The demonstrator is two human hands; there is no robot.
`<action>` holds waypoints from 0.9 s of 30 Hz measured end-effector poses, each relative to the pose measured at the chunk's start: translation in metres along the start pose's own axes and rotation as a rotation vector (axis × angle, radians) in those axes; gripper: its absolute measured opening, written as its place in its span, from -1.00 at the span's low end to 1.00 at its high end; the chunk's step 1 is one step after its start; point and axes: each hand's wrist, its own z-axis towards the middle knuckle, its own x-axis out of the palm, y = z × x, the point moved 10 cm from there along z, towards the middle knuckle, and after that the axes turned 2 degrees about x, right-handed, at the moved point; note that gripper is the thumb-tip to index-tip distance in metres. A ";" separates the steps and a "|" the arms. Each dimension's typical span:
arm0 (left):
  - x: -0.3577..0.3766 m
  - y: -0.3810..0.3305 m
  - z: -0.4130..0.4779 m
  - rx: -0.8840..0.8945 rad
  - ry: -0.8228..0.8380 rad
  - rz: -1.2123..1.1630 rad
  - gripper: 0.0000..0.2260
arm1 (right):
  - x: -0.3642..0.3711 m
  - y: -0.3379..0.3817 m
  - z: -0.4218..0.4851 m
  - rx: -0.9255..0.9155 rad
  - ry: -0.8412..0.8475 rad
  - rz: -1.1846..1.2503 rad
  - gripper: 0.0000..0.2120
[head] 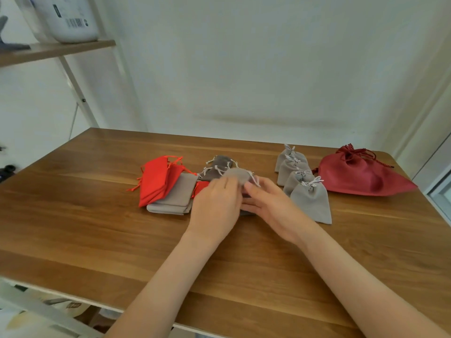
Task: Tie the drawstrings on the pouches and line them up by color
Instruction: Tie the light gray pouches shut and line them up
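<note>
Grey pouch (pixel 238 175) is lifted between both hands, soft velvety fabric, with its mouth and white cords facing the big dark red bag (pixel 361 174). The left hand (pixel 216 203) grips the end away from the bag with curled fingers. The right hand (pixel 271 201) touches the mouth end, too blurry to tell if it's pinching. Right beside the bag, four cinched grey pouches (pixel 311 203) overlap in a row. Farther from the bag, flat red pouches (pixel 156 181) are piled on the wooden tabletop (pixel 97 228).
</note>
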 end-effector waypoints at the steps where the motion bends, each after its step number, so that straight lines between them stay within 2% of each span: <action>1: 0.006 -0.006 0.000 0.019 0.055 -0.094 -0.84 | 0.000 0.002 0.001 -0.007 0.016 0.072 -0.72; 4: 0.019 -0.011 -0.001 -0.021 0.159 -0.409 -0.80 | -0.018 0.009 0.000 -0.058 -0.092 0.055 -0.85; 6: 0.017 -0.007 0.001 -0.097 0.108 -0.567 -0.79 | -0.035 0.012 -0.004 -0.071 -0.156 0.006 -0.79; 9: 0.013 -0.001 0.012 -0.188 -0.025 -0.676 -0.75 | -0.054 0.020 -0.017 -0.058 -0.164 -0.088 -0.79; 12: 0.038 0.009 0.018 -0.407 0.044 -0.836 -0.71 | -0.072 0.025 -0.029 -0.042 -0.150 -0.177 -0.79; 16: 0.079 0.006 0.015 -0.713 0.186 -1.097 -0.82 | -0.096 0.031 -0.043 -0.082 -0.200 -0.118 -0.79; 18: 0.092 -0.001 0.012 -0.827 0.206 -1.251 -0.74 | -0.107 0.032 -0.048 -0.112 -0.222 -0.085 -0.78; 23: 0.109 -0.019 0.005 -0.854 0.288 -1.511 -0.81 | -0.131 0.032 -0.055 -0.178 -0.313 -0.025 -0.81; 27: 0.109 -0.024 0.006 -0.861 0.282 -1.672 -0.78 | -0.138 0.036 -0.054 -0.217 -0.336 -0.017 -0.82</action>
